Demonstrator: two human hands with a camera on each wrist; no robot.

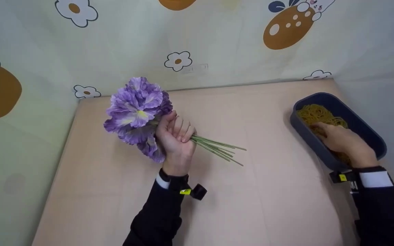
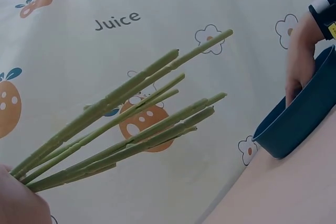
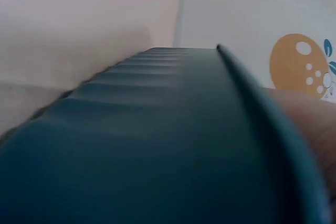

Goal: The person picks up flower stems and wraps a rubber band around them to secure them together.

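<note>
In the head view my left hand (image 1: 177,136) grips a bunch of purple artificial flowers (image 1: 137,106), fingers wrapped round the stems just below the blooms. The green stems (image 1: 217,147) stick out of the fist to the right and fan apart; their cut ends (image 2: 202,114) show close up in the left wrist view. My right hand (image 1: 349,143) reaches down into a dark blue box (image 1: 364,128) among thin yellowish rubber bands (image 1: 320,114). Its fingertips are hidden among the bands, so I cannot tell whether they pinch any.
The box stands on the right part of a table covered in pale pink cloth (image 1: 275,198). A light curtain (image 1: 217,41) printed with fruit and flowers hangs behind the table and along its sides. The box's ribbed outer wall (image 3: 142,124) fills most of the right wrist view.
</note>
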